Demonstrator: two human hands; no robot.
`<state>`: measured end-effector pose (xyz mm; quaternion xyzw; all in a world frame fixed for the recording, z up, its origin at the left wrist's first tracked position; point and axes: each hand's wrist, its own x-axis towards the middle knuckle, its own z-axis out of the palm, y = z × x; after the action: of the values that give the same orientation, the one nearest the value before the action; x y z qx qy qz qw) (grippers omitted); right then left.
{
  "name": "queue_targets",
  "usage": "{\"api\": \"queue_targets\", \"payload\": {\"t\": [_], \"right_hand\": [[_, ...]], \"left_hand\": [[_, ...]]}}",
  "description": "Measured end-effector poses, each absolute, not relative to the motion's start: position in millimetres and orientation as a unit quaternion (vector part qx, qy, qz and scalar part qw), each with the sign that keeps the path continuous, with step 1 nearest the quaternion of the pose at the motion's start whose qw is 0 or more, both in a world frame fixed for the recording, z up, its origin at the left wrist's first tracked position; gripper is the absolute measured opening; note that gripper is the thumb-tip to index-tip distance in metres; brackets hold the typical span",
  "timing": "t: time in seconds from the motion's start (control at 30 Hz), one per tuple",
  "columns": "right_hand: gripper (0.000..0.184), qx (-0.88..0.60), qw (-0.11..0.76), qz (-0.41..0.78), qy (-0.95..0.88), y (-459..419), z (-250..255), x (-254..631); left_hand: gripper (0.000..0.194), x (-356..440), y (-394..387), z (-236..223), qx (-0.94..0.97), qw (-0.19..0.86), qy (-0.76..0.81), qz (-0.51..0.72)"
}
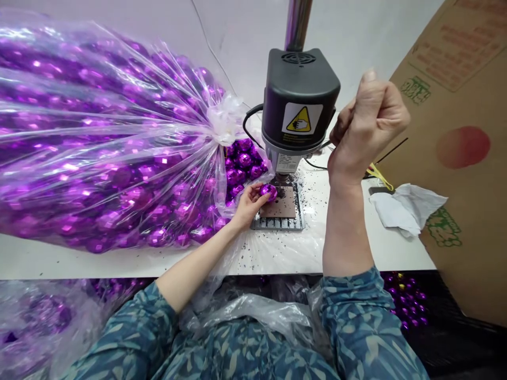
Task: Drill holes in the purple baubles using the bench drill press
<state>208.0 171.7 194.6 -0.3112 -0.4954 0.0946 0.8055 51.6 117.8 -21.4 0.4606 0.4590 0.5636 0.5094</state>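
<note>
Between the thumb and fingers of my left hand (250,202) is a shiny purple faceted bauble (269,192). It sits over the brown board (288,206) on the slotted metal base of a small bench drill press (303,95), just below its head. My right hand (368,119) is raised in a fist beside the machine's right side. A metal lever (325,144) runs from the machine towards that fist, which is closed round its end; the grip itself is hidden. More purple baubles (243,160) lie at the bag's mouth, left of the base.
A big clear plastic bag (119,153) full of purple baubles covers the table's left side. Dark shavings are scattered around the base. To the right are white tissue (407,208), a yellow-handled tool (380,177) and a large cardboard box (463,174). More baubles (407,301) sit below the table.
</note>
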Motion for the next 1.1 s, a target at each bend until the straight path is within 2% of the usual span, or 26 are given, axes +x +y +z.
{"api": "queue_targets", "payload": {"t": [0.2, 0.4, 0.53, 0.93, 1.1], "right_hand": [[0.066, -0.306, 0.804, 0.108, -0.498, 170, 194, 209], [0.066, -0.28, 0.818, 0.106, -0.49, 172, 194, 208], [0.064, -0.313, 0.806, 0.077, -0.497, 172, 194, 208], [0.066, -0.292, 0.819, 0.089, -0.486, 173, 194, 208], [0.065, -0.301, 0.808, 0.09, -0.499, 173, 191, 210]], "left_hand": [[0.061, 50, 125, -24, 0.469, 0.526, 0.431, 0.564], [0.057, 50, 126, -27, 0.511, 0.525, 0.408, 0.544], [0.057, 54, 125, -28, 0.534, 0.521, 0.395, 0.536], [0.06, 70, 118, -30, 0.597, 0.435, 0.433, 0.516], [0.058, 70, 115, -29, 0.603, 0.432, 0.428, 0.516]]}}
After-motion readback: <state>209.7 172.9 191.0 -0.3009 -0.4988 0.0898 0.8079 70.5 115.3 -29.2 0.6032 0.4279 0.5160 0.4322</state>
